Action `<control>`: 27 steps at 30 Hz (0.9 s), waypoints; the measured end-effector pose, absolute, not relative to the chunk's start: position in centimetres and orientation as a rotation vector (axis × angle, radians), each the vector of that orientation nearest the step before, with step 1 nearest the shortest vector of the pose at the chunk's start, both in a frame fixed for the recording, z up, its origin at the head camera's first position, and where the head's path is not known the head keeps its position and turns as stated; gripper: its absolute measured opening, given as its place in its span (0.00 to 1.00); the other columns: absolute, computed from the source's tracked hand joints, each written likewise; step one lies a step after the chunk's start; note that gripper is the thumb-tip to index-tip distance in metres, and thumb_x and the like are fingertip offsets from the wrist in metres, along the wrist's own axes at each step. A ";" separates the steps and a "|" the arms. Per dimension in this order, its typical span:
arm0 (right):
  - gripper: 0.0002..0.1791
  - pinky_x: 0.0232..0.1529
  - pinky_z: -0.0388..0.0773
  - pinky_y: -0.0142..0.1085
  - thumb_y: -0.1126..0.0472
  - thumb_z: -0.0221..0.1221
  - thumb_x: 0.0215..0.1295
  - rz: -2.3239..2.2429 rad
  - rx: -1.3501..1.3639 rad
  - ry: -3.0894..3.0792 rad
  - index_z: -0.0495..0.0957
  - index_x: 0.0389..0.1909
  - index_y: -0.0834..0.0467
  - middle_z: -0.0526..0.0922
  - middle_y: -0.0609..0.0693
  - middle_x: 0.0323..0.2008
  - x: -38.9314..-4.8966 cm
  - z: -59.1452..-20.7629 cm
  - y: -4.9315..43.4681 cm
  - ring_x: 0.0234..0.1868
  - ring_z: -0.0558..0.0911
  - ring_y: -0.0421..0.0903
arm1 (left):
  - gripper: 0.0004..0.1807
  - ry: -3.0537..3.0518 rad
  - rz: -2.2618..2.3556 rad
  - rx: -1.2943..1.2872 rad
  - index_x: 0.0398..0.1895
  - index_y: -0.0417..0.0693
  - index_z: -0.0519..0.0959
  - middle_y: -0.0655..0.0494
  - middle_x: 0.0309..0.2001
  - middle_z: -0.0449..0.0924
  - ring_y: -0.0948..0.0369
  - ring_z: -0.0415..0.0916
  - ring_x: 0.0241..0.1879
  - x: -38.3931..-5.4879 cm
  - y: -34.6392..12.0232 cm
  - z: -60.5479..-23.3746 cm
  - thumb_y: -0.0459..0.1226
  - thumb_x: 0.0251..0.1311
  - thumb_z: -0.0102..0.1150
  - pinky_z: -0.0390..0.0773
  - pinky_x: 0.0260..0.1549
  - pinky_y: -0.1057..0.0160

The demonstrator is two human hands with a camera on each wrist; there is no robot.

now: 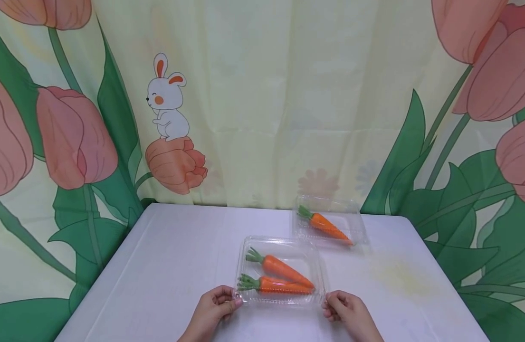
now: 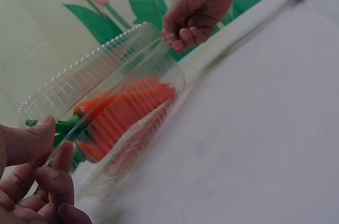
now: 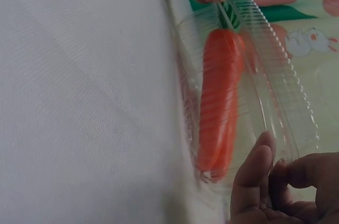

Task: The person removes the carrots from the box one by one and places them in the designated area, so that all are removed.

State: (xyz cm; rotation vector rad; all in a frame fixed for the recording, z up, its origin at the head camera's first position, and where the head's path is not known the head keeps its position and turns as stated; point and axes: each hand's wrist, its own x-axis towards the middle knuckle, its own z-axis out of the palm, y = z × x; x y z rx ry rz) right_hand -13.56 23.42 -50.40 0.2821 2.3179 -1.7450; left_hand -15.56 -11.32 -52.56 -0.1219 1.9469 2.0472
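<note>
Clear plastic is pinched at both near corners: a ribbed clamshell container (image 1: pixel 321 266) is held by the left hand (image 1: pixel 215 306) and the right hand (image 1: pixel 348 308), thumb and fingers of each separated only by its thin rim. Inside, two orange carrots (image 1: pixel 288 270) with green tops are laid close together, tips pointing right. It is placed at the tabletop (image 1: pixel 168 266); whether its base fully rests cannot be told. Behind and rightward, a second container (image 1: pixel 348 216) is seen, a third carrot (image 1: pixel 328 227) inside.
</note>
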 end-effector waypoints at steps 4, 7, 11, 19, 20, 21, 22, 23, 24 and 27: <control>0.14 0.35 0.84 0.37 0.61 0.48 0.81 -1.721 0.331 2.387 0.76 0.42 0.68 0.82 0.52 0.28 -13.8 -50.2 22.7 0.33 0.83 0.46 | 0.12 1.954 2.056 -0.126 0.43 0.36 0.80 0.60 0.30 0.82 0.66 0.70 0.26 -15.7 -11.3 -52.4 0.31 0.59 0.71 0.71 0.25 0.71; 0.13 0.34 0.84 0.38 0.61 0.49 0.80 -1.715 0.406 2.415 0.76 0.41 0.67 0.82 0.53 0.28 -13.8 -50.3 22.3 0.32 0.83 0.47 | 0.12 1.946 2.050 -0.131 0.43 0.37 0.80 0.60 0.30 0.82 0.66 0.69 0.24 -15.7 -11.3 -52.3 0.32 0.60 0.71 0.71 0.24 0.71; 0.13 0.34 0.84 0.39 0.61 0.49 0.80 -1.724 0.436 2.406 0.77 0.41 0.67 0.81 0.53 0.29 -13.8 -50.4 22.2 0.32 0.83 0.47 | 0.11 1.925 2.023 -0.116 0.43 0.39 0.79 0.61 0.29 0.81 0.66 0.67 0.23 -15.7 -11.5 -52.4 0.34 0.62 0.70 0.69 0.23 0.70; 0.14 0.34 0.83 0.38 0.62 0.47 0.81 -1.718 0.387 2.380 0.76 0.42 0.67 0.81 0.53 0.29 -13.6 -50.5 22.5 0.32 0.83 0.48 | 0.13 1.929 1.881 -0.065 0.44 0.44 0.79 0.60 0.30 0.80 0.63 0.69 0.26 -15.9 -12.4 -52.2 0.43 0.66 0.68 0.70 0.26 0.67; 0.14 0.34 0.83 0.38 0.61 0.47 0.81 -1.716 0.368 2.371 0.76 0.42 0.67 0.81 0.53 0.29 -13.6 -50.5 22.6 0.32 0.83 0.48 | 0.15 1.935 1.854 -0.046 0.44 0.44 0.79 0.60 0.31 0.81 0.63 0.69 0.27 -16.0 -12.6 -52.2 0.46 0.68 0.66 0.70 0.27 0.66; 0.14 0.35 0.83 0.38 0.60 0.48 0.81 -1.715 0.343 2.363 0.76 0.42 0.68 0.81 0.53 0.30 -13.6 -50.5 22.7 0.33 0.83 0.48 | 0.16 1.936 1.837 -0.024 0.45 0.43 0.79 0.59 0.32 0.82 0.63 0.70 0.27 -16.0 -12.8 -52.1 0.47 0.71 0.62 0.71 0.28 0.66; 0.15 0.35 0.83 0.38 0.60 0.48 0.82 -1.715 0.320 2.353 0.76 0.42 0.68 0.81 0.53 0.30 -13.5 -50.5 22.7 0.33 0.83 0.48 | 0.17 1.931 1.826 -0.004 0.45 0.42 0.80 0.58 0.34 0.83 0.63 0.71 0.27 -16.1 -13.1 -52.1 0.49 0.73 0.58 0.71 0.28 0.66; 0.15 0.35 0.84 0.38 0.59 0.48 0.82 -1.712 0.294 2.341 0.76 0.42 0.67 0.81 0.52 0.31 -13.5 -50.6 22.8 0.33 0.83 0.47 | 0.19 1.924 1.815 0.010 0.46 0.41 0.80 0.58 0.36 0.84 0.63 0.72 0.28 -16.1 -13.4 -52.0 0.50 0.76 0.53 0.72 0.29 0.66; 0.16 0.36 0.84 0.38 0.59 0.48 0.82 -1.711 0.272 2.329 0.76 0.42 0.67 0.81 0.52 0.31 -13.5 -50.6 22.9 0.33 0.83 0.47 | 0.21 1.912 1.809 0.020 0.47 0.41 0.81 0.57 0.38 0.85 0.63 0.74 0.28 -16.2 -13.6 -52.0 0.50 0.78 0.49 0.74 0.30 0.66; 0.16 0.36 0.83 0.37 0.58 0.48 0.82 -1.710 0.205 2.296 0.76 0.42 0.67 0.80 0.51 0.32 -13.5 -50.7 23.1 0.34 0.83 0.46 | 0.23 1.870 1.810 0.011 0.47 0.39 0.81 0.57 0.38 0.84 0.64 0.77 0.29 -16.6 -14.4 -51.8 0.48 0.81 0.43 0.76 0.32 0.65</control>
